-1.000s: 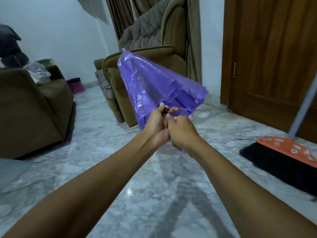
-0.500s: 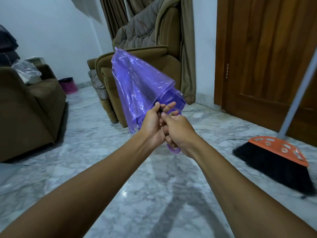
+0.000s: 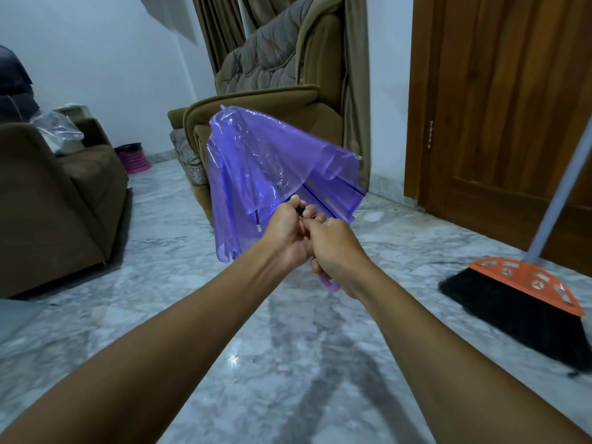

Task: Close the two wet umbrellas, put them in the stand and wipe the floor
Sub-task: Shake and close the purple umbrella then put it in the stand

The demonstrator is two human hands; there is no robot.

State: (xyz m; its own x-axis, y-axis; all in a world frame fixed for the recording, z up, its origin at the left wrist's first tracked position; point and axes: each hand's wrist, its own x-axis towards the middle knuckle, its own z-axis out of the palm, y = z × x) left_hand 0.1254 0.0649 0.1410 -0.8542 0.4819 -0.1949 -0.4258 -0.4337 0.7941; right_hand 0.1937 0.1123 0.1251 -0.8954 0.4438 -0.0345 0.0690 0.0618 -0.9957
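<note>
Fingers [image 3: 312, 215]: curled and clamped on the purple umbrella [image 3: 256, 174]. Your left hand [image 3: 283, 233] wraps the dark shaft [image 3: 301, 209] under the canopy [image 3: 275, 145]; your right hand [image 3: 334, 253] grips the curved handle [image 3: 330, 285] just behind, knuckles touching.
Umbrella: half folded, held in the air, fanned up and away from your fingers.
Step in hand: closing it, I judge. Brace the handle with the right and draw the left straight back toward it until the catch takes. Keep your fingertips off the ribs [image 3: 333, 187].
Floor [image 3: 288, 395]: glossy marble below your fingers, with water droplets [image 3: 235, 360] nearer you. It is likely slippery.
Room: broom [image 3: 519, 293] right of your fingers, armchair [image 3: 288, 100] beyond them, sofa [image 3: 48, 193] well to their left, wooden door [image 3: 499, 107] far right.
Stand, second umbrella: not in view.
</note>
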